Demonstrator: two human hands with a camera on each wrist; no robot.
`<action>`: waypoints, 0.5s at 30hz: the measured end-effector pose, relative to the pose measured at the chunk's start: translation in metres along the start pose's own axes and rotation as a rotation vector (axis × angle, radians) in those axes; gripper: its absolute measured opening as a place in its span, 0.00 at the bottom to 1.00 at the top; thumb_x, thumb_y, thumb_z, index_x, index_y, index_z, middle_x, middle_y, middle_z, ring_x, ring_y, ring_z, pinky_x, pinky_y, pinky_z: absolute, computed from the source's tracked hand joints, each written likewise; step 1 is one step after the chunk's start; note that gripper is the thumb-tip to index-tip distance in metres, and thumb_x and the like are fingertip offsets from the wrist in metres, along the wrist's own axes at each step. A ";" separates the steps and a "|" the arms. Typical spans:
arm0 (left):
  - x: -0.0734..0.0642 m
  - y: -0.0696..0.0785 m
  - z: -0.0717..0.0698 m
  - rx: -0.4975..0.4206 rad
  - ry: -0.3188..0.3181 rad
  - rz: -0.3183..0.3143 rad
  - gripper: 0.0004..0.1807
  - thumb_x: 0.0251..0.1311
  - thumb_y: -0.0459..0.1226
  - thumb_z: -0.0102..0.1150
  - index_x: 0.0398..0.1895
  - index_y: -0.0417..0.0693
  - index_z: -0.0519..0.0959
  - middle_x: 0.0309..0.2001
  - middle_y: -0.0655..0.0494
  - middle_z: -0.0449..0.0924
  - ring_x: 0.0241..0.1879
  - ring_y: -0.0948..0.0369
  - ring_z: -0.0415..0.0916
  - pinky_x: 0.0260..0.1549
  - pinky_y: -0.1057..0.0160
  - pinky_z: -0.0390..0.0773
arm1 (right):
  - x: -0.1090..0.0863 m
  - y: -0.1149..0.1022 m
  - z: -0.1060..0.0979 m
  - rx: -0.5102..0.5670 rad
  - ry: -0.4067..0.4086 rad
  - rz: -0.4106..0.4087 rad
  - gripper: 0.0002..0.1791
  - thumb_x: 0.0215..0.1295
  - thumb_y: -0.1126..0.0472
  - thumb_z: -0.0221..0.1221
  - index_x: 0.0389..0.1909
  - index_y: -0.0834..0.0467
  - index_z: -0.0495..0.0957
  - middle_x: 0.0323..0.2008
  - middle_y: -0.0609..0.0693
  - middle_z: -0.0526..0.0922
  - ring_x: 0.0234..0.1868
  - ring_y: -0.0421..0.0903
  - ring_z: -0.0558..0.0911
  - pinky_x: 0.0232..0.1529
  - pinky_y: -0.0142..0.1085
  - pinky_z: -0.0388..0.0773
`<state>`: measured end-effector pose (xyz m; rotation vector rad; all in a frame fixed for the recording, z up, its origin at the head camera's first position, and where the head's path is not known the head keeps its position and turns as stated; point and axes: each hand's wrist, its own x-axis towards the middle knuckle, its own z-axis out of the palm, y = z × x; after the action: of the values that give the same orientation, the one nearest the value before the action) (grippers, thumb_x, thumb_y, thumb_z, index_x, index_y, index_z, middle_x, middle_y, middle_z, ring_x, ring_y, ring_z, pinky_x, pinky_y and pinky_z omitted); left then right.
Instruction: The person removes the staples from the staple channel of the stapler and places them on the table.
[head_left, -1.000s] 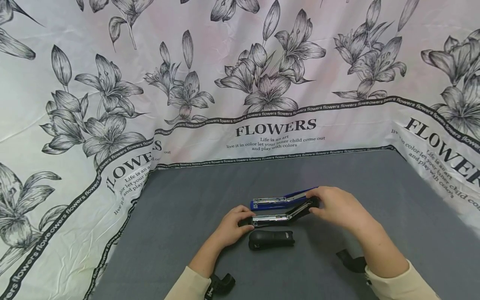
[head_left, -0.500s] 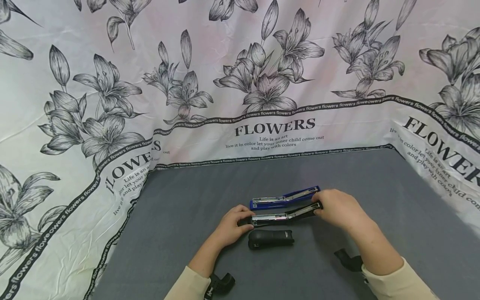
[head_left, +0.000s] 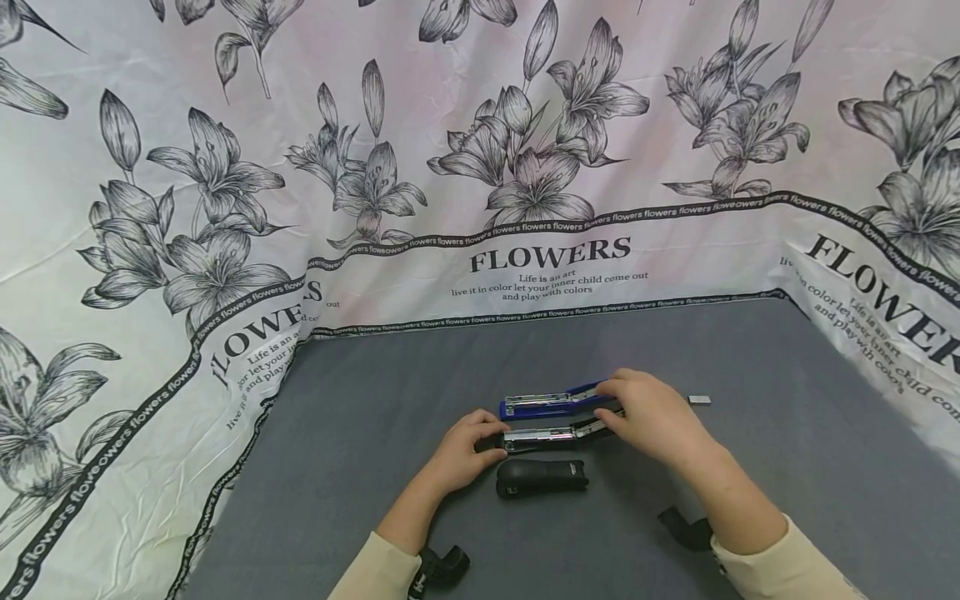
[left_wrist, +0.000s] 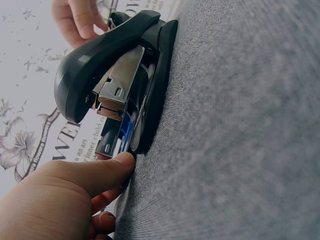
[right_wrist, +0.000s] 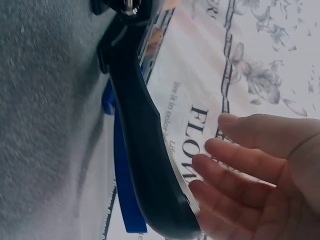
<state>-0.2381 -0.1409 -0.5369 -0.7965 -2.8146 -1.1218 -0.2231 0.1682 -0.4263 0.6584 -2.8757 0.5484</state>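
Note:
My left hand (head_left: pixel 463 454) pinches the left end of a black stapler (head_left: pixel 543 437) that lies swung open, its metal magazine showing. In the left wrist view, the left thumb (left_wrist: pixel 117 167) presses on this end. My right hand (head_left: pixel 652 417) hovers by the stapler's swung-back top; in the right wrist view its fingers are spread and loosely bent beside that black top (right_wrist: pixel 145 130), holding nothing. Whether a fingertip touches it, I cannot tell. A blue stapler (head_left: pixel 536 406), also folded open, lies just behind. In front sits a closed black stapler (head_left: pixel 542 478).
A small silvery strip (head_left: pixel 699 400), perhaps staples, lies right of my right hand. The grey table (head_left: pixel 375 375) meets a hanging flower-print cloth (head_left: pixel 390 283) at the back and sides. Black straps (head_left: pixel 446 568) hang at my wrists.
The black stapler's top, tilted higher a second ago, has gone down. My right hand has left its tip and shifted left over it, uncovering the silvery strip. My left hand stays put.

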 end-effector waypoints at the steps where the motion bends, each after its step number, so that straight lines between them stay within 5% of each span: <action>1: 0.000 0.000 0.000 0.001 0.000 0.001 0.17 0.64 0.36 0.71 0.56 0.50 0.86 0.51 0.60 0.79 0.53 0.58 0.75 0.55 0.52 0.75 | 0.001 -0.001 0.002 0.012 0.003 -0.006 0.16 0.62 0.61 0.71 0.49 0.63 0.86 0.45 0.55 0.84 0.48 0.57 0.84 0.49 0.54 0.79; 15: 0.000 -0.001 0.001 0.010 -0.001 -0.015 0.17 0.64 0.37 0.71 0.56 0.50 0.86 0.51 0.60 0.79 0.53 0.58 0.75 0.54 0.52 0.75 | 0.008 -0.013 0.024 0.105 -0.083 -0.066 0.13 0.64 0.61 0.70 0.49 0.60 0.87 0.42 0.49 0.84 0.44 0.49 0.84 0.45 0.48 0.81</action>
<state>-0.2386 -0.1410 -0.5384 -0.7774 -2.8293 -1.1084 -0.2256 0.1448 -0.4429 0.8071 -2.9050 0.6815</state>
